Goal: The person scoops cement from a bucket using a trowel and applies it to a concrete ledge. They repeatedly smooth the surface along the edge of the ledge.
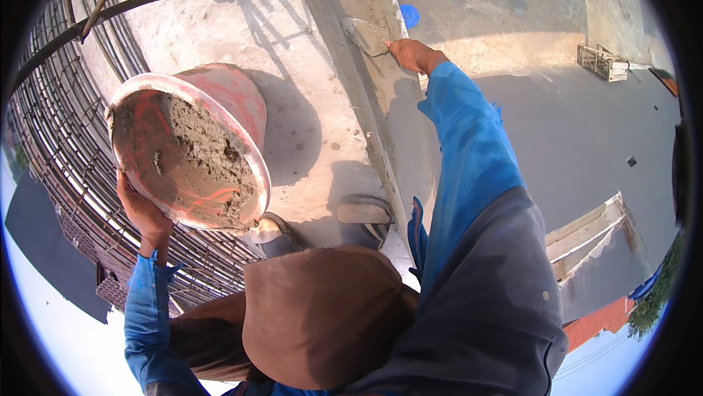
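Observation:
A worn red bucket [227,95] with grey mortar [205,147] inside is tilted toward me at left. My left hand [143,213] grips the lower left of its rim. My right hand [414,57] is closed around the handle of a trowel, whose mortar-coated blade [366,35] lies against the top of a narrow concrete ledge [381,132] that runs from the upper middle down toward my feet.
Steel bars [55,125] fill the left side. My shoes [362,213] stand on pale concrete [307,59]. Beyond the ledge lie a lower grey surface [578,132], a wooden crate [600,63], a small blue round object [409,16] and a pale rectangular opening [586,238].

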### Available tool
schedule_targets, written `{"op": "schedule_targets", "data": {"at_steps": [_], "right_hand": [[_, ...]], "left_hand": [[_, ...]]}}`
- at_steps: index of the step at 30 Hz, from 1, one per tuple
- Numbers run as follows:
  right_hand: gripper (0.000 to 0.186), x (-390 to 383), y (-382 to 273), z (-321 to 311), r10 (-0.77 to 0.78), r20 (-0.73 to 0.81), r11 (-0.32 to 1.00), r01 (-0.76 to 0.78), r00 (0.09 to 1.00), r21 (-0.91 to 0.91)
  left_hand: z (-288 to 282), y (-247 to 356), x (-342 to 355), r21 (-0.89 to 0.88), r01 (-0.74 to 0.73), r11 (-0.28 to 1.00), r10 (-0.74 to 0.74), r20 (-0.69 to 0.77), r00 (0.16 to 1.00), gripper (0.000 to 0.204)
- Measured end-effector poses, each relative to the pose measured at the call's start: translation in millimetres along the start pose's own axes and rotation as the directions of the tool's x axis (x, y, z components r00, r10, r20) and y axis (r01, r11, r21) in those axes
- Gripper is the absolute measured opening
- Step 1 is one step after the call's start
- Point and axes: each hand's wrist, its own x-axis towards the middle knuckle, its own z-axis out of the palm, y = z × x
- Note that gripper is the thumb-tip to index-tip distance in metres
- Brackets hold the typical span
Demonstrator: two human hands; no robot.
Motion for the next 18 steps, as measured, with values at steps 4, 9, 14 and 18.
{"op": "schedule_targets", "data": {"at_steps": [4,9,14,18], "right_hand": [[0.063,-49,23,45,0.027,-0.018,0.996,-0.028,0.999,-0.081],[0.061,-107,43,119,0.153,-0.067,0.987,-0.149,0.986,0.059],[0.054,-152,78,217,0.194,-0.136,0.973,-0.172,0.972,0.156],[0.049,-208,106,301,0.264,-0.144,0.953,-0.235,0.954,0.189]], "left_hand": [[11,1,0,0.038,-0.034,0.999,0.035,-0.025,0.999,0.050],[9,7,0,0.022,-0.003,1.000,0.002,0.056,0.998,0.050],[16,12,-1,0.108,-0.036,0.993,0.026,0.097,0.995,0.051],[24,19,-2,0.151,-0.042,0.988,0.029,0.091,0.995,0.050]]}}
